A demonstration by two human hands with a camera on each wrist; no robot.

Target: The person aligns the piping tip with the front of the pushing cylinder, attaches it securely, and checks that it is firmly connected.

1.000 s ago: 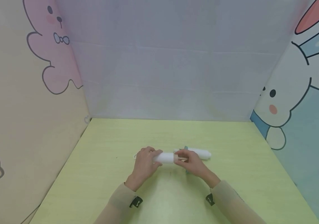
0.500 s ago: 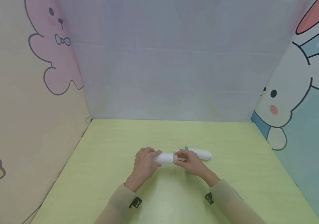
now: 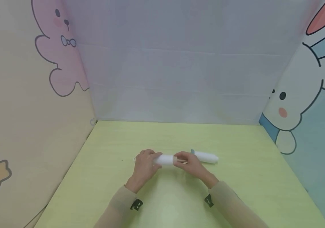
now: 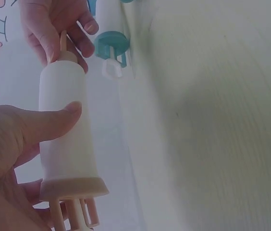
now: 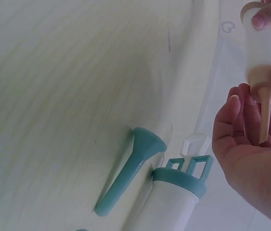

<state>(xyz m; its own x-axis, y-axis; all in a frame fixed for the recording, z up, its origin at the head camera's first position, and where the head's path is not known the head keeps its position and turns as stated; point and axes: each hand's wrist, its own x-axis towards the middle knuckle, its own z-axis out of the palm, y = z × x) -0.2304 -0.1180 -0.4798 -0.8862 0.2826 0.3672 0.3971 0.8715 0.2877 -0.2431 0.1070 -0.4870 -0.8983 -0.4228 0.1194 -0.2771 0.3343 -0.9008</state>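
My left hand (image 3: 145,164) grips a white syringe-like tube (image 4: 68,137), its thumb across the barrel. At the near end in the left wrist view is a beige flange (image 4: 73,187) with loop-shaped handles. From the other end sticks a slim beige nozzle (image 5: 265,113). My right hand (image 5: 251,149) pinches the nozzle's wide base, against the tube's end; its thumb and fingers are around it. A second white tube (image 3: 206,157) with a teal flange (image 5: 178,183) lies just beyond my right hand. A teal funnel-shaped nozzle (image 5: 130,168) lies beside it on the table.
The light yellow-green table (image 3: 162,136) is bounded by a pale back wall (image 3: 162,79). Side walls with cartoon drawings stand left and right. In the head view my right hand covers part of the second tube.
Both hands, still holding the tube and its beige nozzle, have shifted slightly left. The head view has turned a little. More of the second tube now shows to the right of my right hand.
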